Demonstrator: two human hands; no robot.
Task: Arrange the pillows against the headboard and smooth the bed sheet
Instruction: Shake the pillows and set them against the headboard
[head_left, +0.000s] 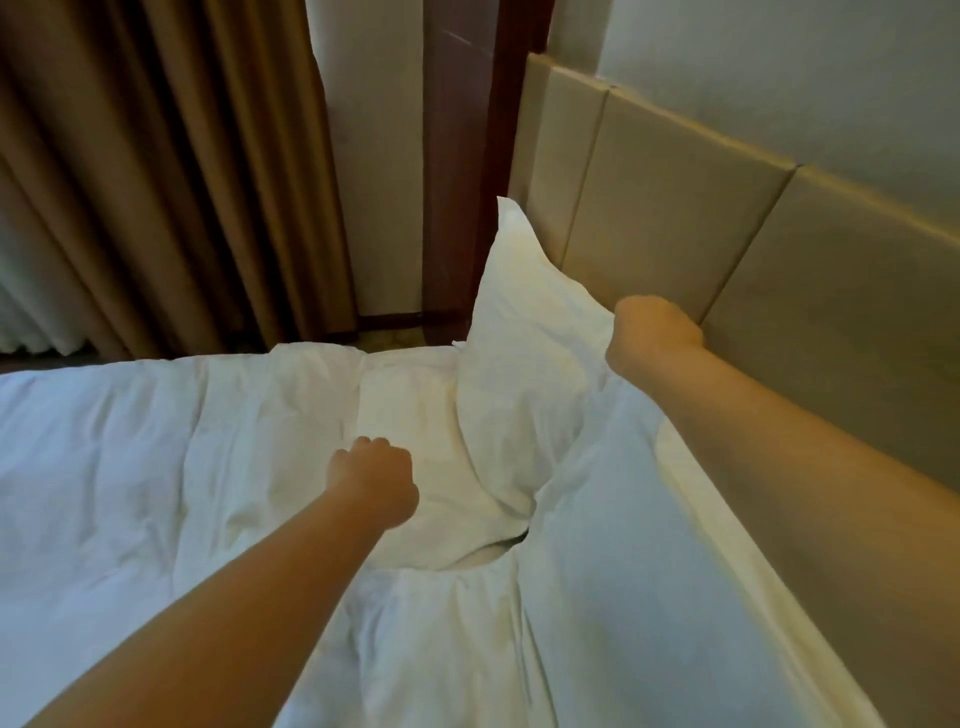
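Background, left: brown curtain (156, 182) in heavy vertical pleats, running from the top edge down to floor level. Sheer white curtain (31, 312) shows behind it at the lower left. 
Centre: pale wall strip (374, 156) just beside the curtain, with a dark baseboard (389, 319) at its foot. Next right is a dark red-brown wooden post (457, 182), upright and faintly scratched near the top. 
Small patch of patterned floor (395, 340) below the baseboard — detail too blurred. 
Upper right: plain off-white wall (779, 62).

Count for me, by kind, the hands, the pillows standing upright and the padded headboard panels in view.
Hands: 2, left hand, right hand
Upright pillow: 1
Headboard panels: 3
Total: 6
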